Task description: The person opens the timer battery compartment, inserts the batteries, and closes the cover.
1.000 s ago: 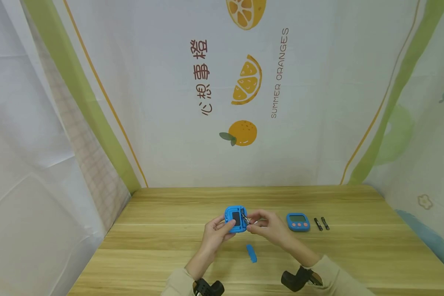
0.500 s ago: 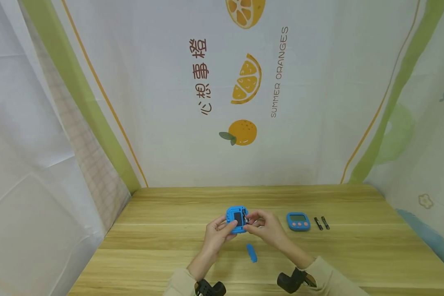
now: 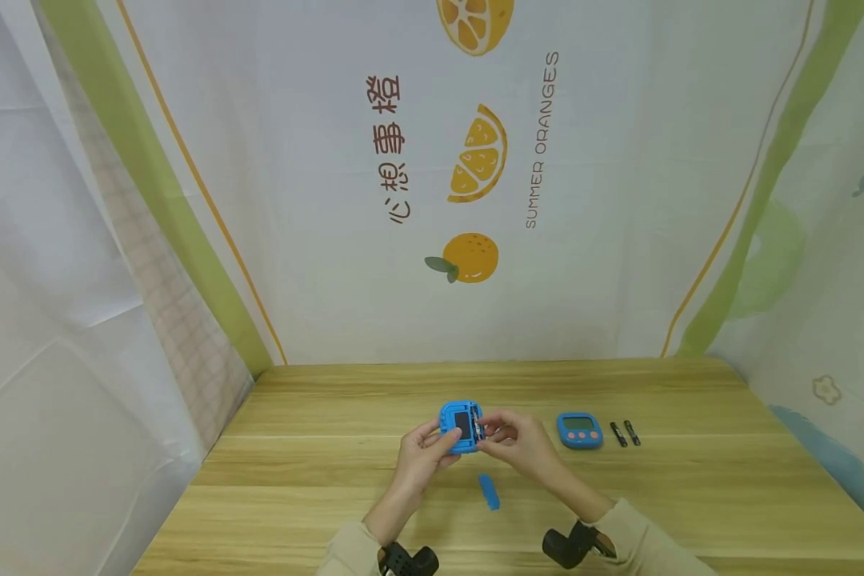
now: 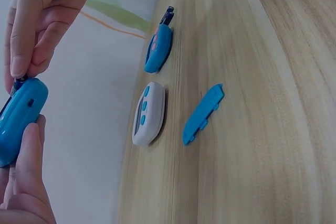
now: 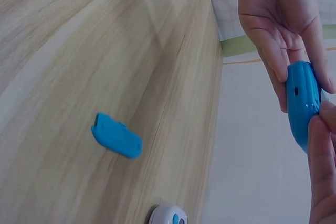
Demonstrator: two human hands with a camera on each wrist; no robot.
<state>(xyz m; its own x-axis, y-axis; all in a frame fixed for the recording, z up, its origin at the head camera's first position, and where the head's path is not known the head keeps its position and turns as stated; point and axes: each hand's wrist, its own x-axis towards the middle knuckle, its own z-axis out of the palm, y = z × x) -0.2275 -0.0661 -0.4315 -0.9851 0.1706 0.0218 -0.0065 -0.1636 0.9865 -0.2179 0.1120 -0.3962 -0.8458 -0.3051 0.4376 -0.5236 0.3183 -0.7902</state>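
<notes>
My left hand (image 3: 419, 464) grips a blue digital timer (image 3: 450, 418), back side up, with the thumb across its back. Its battery compartment stands uncovered along the right side. With thumb and fingertips, my right hand (image 3: 522, 448) pinches a small dark battery (image 3: 478, 426) at that compartment; how deep it sits is hard to see. The left wrist view shows the battery's dark end (image 4: 19, 83) between the right fingertips and the case. Below the hands, the blue battery cover (image 3: 490, 492) lies loose on the table.
Another blue timer (image 3: 579, 430) with pink buttons lies right of my hands, beside two dark batteries (image 3: 626, 434). A white timer (image 4: 149, 114) with blue buttons shows in the left wrist view. Printed cloth (image 3: 331, 280) hangs behind the wooden table (image 3: 317, 464).
The battery, slanting out of the compartment a second ago, now lies more in line with it. My right hand has shifted slightly left; the left hand keeps its grip on the timer.
</notes>
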